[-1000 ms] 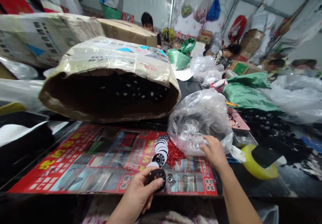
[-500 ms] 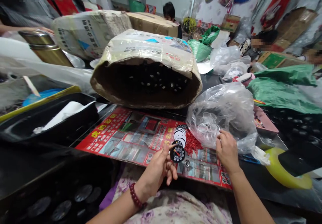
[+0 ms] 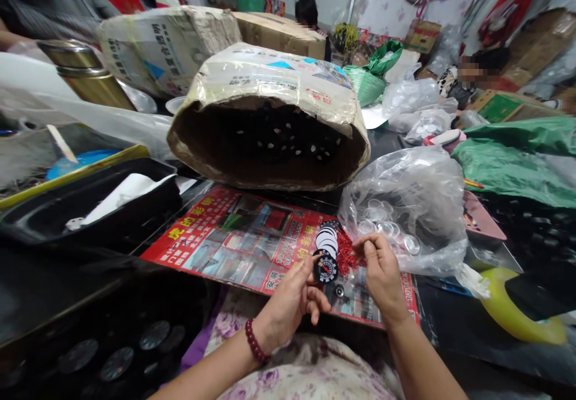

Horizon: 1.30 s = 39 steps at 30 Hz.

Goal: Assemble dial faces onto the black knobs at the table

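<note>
My left hand (image 3: 292, 298) pinches a small black dial gauge (image 3: 325, 267) with a red needle and pale markings between thumb and fingers, its face turned up. My right hand (image 3: 382, 268) is beside a heap of small red pointers (image 3: 345, 255), thumb and fingertips pressed together; whatever is in them is too small to make out. Overlapping white-and-black discs (image 3: 326, 241) lie fanned out just beyond the gauge. A clear plastic bag (image 3: 432, 208) behind my right hand contains several clear round rings (image 3: 410, 244). A small metal piece (image 3: 339, 291) rests between my hands.
A red printed board (image 3: 216, 256) lies under the work. Beyond it a big sack (image 3: 270, 76) lies open towards me, with dark pieces inside. A black tray (image 3: 148, 208) stands left, a yellow tape roll (image 3: 517, 316) right. Other people sit further back.
My right hand has moved left from the edge of the plastic bag to the red pointers. My left hand still holds the gauge. The whole view has shifted slightly.
</note>
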Each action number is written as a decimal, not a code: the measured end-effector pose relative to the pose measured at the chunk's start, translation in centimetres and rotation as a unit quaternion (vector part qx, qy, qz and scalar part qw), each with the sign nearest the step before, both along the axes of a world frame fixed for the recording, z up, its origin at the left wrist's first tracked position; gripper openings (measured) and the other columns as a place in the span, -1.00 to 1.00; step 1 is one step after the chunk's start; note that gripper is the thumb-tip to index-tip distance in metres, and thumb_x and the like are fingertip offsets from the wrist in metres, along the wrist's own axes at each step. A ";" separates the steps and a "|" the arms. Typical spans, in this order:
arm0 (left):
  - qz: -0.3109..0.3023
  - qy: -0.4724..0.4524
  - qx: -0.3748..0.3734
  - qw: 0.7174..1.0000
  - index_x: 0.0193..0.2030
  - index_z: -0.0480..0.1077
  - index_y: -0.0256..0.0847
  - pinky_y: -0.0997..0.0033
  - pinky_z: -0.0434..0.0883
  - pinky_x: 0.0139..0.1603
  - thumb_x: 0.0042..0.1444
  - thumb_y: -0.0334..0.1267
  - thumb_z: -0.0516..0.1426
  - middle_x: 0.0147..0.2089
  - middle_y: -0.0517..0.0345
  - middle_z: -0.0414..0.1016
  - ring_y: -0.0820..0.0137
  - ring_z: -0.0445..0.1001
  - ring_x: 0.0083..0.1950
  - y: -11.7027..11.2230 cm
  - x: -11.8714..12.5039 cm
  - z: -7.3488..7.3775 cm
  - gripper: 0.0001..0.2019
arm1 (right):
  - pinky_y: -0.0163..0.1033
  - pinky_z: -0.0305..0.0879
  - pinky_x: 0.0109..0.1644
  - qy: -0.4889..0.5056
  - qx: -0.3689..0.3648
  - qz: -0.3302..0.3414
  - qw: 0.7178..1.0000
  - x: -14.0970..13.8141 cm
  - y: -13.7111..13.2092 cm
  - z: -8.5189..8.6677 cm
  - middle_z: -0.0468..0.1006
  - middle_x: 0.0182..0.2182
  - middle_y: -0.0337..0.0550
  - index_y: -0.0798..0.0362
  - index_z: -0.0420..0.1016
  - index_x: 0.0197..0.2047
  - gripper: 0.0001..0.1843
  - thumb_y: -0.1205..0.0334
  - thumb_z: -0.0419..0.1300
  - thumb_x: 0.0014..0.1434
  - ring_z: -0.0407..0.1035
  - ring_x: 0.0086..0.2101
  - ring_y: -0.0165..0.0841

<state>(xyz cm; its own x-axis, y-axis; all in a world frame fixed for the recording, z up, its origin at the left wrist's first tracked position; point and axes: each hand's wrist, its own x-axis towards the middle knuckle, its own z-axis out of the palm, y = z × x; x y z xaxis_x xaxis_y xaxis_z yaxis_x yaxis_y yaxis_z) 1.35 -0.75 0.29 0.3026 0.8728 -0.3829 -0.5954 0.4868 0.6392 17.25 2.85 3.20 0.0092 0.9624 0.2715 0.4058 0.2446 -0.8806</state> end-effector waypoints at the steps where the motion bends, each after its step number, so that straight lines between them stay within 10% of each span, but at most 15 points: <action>1: 0.004 -0.006 0.001 1.000 0.04 0.22 -0.14 0.62 0.29 -0.81 0.13 0.07 0.05 -0.46 0.29 0.30 0.43 0.49 -0.61 0.0 0.1 0.0 -0.57 | -0.27 0.25 -0.31 -0.008 -0.006 0.017 1.000 -0.5 -0.1 -0.4 0.41 -0.41 -0.20 0.04 0.32 -0.27 -0.79 0.21 -0.09 0.31 0.31 -0.39 -0.37; 8: 0.055 0.018 -0.023 0.998 -0.31 0.26 -0.23 0.63 0.30 -0.79 0.08 0.06 0.11 -0.57 0.29 0.33 0.43 0.48 -0.62 0.9 -1.3 0.4 -0.65 | -0.06 0.23 -0.03 -0.183 0.147 0.067 0.970 -0.1 -1.3 -2.4 0.44 -0.22 -0.06 0.04 0.34 -0.13 -0.86 0.27 0.02 0.26 0.30 -0.14 -0.23; 14: 0.091 0.008 -0.030 0.995 -0.31 0.27 -0.22 0.60 0.33 -0.77 0.09 0.05 0.11 -0.59 0.34 0.29 0.43 0.49 -0.61 1.2 -2.5 0.4 -0.67 | 0.01 0.24 -0.07 -0.327 0.083 0.118 0.934 2.1 -4.1 -3.3 0.42 -0.16 0.01 0.08 0.34 -0.06 -0.68 0.12 0.18 0.16 0.26 -0.14 -0.12; 26: 0.077 0.002 0.006 0.997 -0.32 0.33 -0.30 0.63 0.34 -0.74 0.17 0.04 0.01 -0.58 0.18 0.43 0.45 0.47 -0.61 -0.2 -3.1 0.5 -0.63 | 0.02 0.26 -0.01 -0.267 0.112 0.094 0.953 1.9 -4.9 -4.9 0.40 -0.09 0.05 0.05 0.28 0.05 -0.66 0.22 0.11 0.20 0.28 -0.07 -0.14; 34: 0.003 0.075 0.080 0.994 0.07 0.21 -0.20 0.62 0.31 -0.77 0.09 0.01 0.12 -0.36 0.15 0.46 0.46 0.47 -0.60 -1.7 -2.5 0.7 -0.53 | -0.24 0.31 -0.29 -0.046 0.003 0.084 0.995 0.0 -5.0 -0.5 0.45 -0.32 -0.15 0.03 0.44 -0.21 -0.89 0.28 0.12 0.19 0.37 -0.34 -0.31; 39: -0.056 0.139 0.156 0.976 0.05 0.24 -0.16 0.65 0.27 -0.77 -0.01 -0.12 0.24 -0.34 0.22 0.41 0.54 0.42 -0.63 -2.4 -1.7 0.7 -0.51 | -0.25 0.28 -0.25 -0.063 0.057 0.121 0.989 -2.6 -5.1 0.9 0.42 -0.34 -0.15 0.03 0.46 -0.27 -0.88 0.36 0.11 0.18 0.34 -0.32 -0.33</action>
<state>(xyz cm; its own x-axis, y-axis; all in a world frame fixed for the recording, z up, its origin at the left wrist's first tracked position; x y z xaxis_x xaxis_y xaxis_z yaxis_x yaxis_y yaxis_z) -0.40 -3.16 1.00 0.3244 0.9279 -0.1835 -0.3323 0.2935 0.8964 14.67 -2.22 4.09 -0.2582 0.8955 0.3625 0.4290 0.4424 -0.7876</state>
